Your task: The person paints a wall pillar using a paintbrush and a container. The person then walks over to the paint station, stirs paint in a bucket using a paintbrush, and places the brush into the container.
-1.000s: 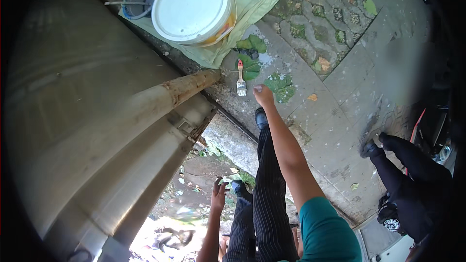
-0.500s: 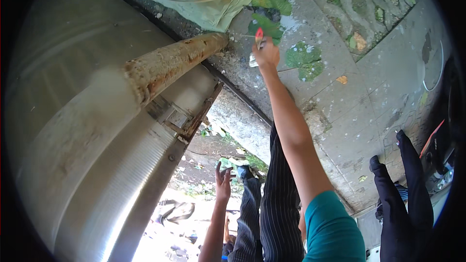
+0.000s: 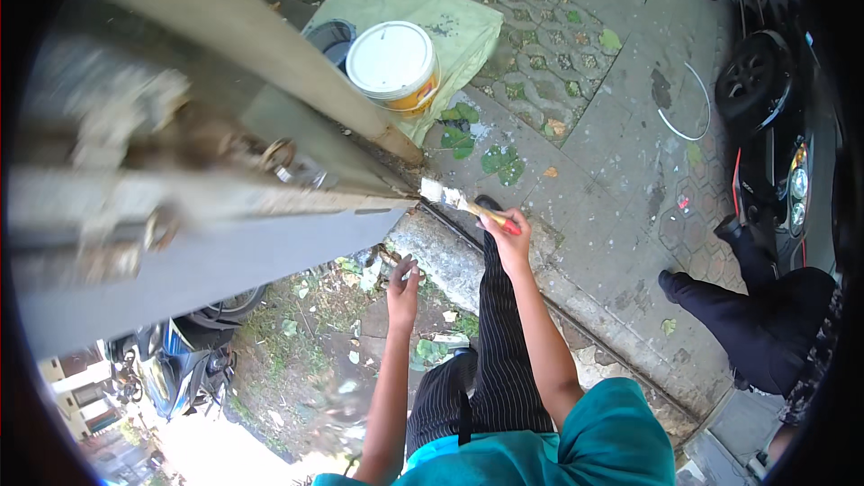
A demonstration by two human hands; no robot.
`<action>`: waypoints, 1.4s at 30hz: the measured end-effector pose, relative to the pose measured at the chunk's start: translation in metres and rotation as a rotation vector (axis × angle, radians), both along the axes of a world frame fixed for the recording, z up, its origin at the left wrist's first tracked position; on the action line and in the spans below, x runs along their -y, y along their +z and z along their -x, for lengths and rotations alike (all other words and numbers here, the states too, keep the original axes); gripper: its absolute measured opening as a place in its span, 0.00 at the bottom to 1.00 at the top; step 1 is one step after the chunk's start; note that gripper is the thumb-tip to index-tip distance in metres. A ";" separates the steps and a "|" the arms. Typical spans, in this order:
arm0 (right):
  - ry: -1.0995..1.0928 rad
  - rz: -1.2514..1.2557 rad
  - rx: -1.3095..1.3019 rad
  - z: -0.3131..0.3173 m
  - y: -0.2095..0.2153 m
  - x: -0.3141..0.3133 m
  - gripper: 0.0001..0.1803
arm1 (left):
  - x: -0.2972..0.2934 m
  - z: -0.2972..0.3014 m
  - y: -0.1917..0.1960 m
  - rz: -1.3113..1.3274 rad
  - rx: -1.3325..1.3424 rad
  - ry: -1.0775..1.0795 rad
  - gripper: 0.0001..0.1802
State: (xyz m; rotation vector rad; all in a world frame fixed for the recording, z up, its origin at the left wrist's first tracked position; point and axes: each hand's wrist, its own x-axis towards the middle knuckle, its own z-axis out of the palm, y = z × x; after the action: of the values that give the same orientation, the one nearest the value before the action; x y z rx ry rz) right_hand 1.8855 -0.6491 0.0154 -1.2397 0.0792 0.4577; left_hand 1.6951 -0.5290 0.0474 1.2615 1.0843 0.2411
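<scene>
Nearest, the wearer's teal shirt [image 3: 612, 427] and one pair of pinstriped trousers [image 3: 504, 342] fill the lower edge. Two bare hands reach forward, well apart. The right hand [image 3: 511, 238] is closed around the red-tipped handle of one paintbrush [image 3: 461, 202]. A second ago that brush lay on the paving; now it is off the ground and in the grip, its white-coated bristles pointing left, just beside the corner of a metal panel [image 3: 225, 256]. Whether they touch the panel cannot be told. The work has therefore passed from fetching the brush to having it in hand at the panel. The left hand [image 3: 403, 292] appears empty, fingers loosely bent, below the panel's edge.

Farther out, three green leaves [image 3: 502, 164] lie on the paving. Beyond them, two buckets stand on one pale green sheet [image 3: 441, 13]: a white-lidded bucket [image 3: 391, 67] and a dark bucket [image 3: 331, 40]. At right is one other person [image 3: 774, 319] in dark trousers, near one black vehicle [image 3: 765, 81].
</scene>
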 end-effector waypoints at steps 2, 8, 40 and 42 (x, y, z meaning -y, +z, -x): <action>0.022 0.090 0.249 0.057 0.063 0.018 0.14 | -0.001 0.043 0.055 -0.080 0.057 0.006 0.26; 0.298 0.065 0.963 0.176 0.202 0.042 0.18 | -0.004 0.156 0.209 -0.514 -0.056 0.010 0.20; 0.574 -0.045 0.906 0.456 0.261 -0.101 0.14 | -0.117 0.453 0.217 -0.668 0.019 0.353 0.16; 0.573 0.003 0.967 0.489 0.268 -0.102 0.14 | -0.112 0.465 0.237 -0.624 0.072 0.403 0.18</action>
State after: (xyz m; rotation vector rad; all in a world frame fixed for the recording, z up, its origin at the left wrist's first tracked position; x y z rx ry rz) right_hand 1.3961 -0.5475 0.2833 -1.3662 -1.1156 0.2985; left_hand 1.2299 -0.4168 0.2841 1.5491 1.2418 0.9838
